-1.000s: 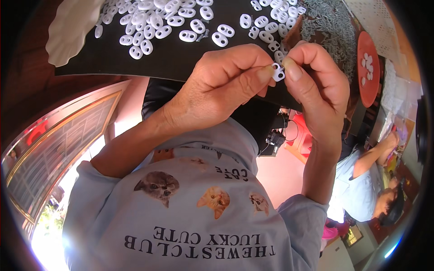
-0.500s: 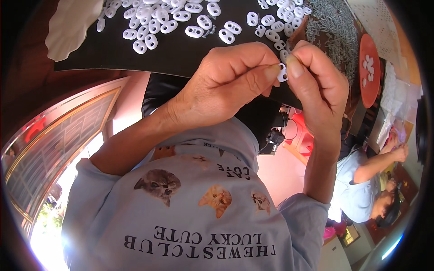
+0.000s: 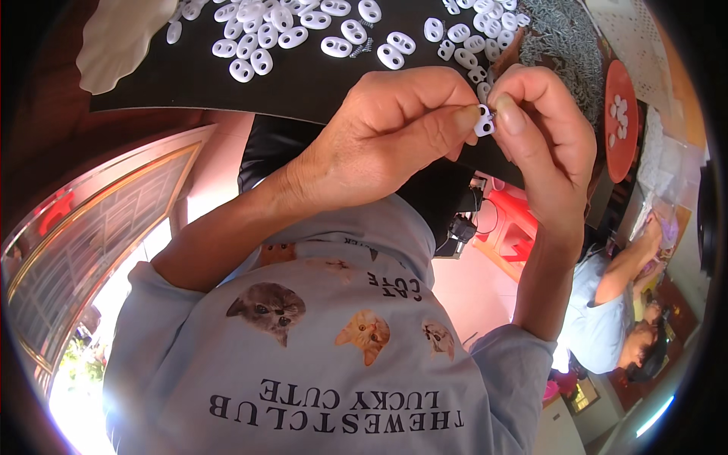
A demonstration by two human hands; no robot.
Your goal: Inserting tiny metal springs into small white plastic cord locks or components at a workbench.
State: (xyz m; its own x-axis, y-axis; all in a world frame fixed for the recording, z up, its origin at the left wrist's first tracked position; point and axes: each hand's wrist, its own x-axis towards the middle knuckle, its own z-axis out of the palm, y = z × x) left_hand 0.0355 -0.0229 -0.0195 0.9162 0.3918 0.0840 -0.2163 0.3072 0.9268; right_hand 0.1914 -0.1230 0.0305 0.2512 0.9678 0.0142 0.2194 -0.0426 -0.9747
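Observation:
Between the thumb and fingers of my left hand [image 3: 413, 133] is a small white two-hole cord lock [image 3: 484, 121], held over the table's near edge. My right hand [image 3: 546, 133] is closed in a pinch right beside it, its thumb tip almost against the cord lock. A tiny dark bit shows at that pinch, too small to name. Beyond my hands, many white cord locks [image 3: 267, 36] lie loose on the black tabletop [image 3: 182, 80], with a couple of small metal springs [image 3: 364, 47] among them. More cord locks [image 3: 458, 32] lie farther right.
A large heap of grey metal springs [image 3: 565, 45] covers the far right. Past it stands an orange-red dish [image 3: 620, 144] with several white pieces inside. A pale scalloped tray [image 3: 114, 45] is at the far left. Another person [image 3: 607, 303] works at the right.
My right hand has shifted slightly right and its thumb has drawn back a little from the cord lock, which now shows more. The left hand still holds it. The other person's arms have moved.

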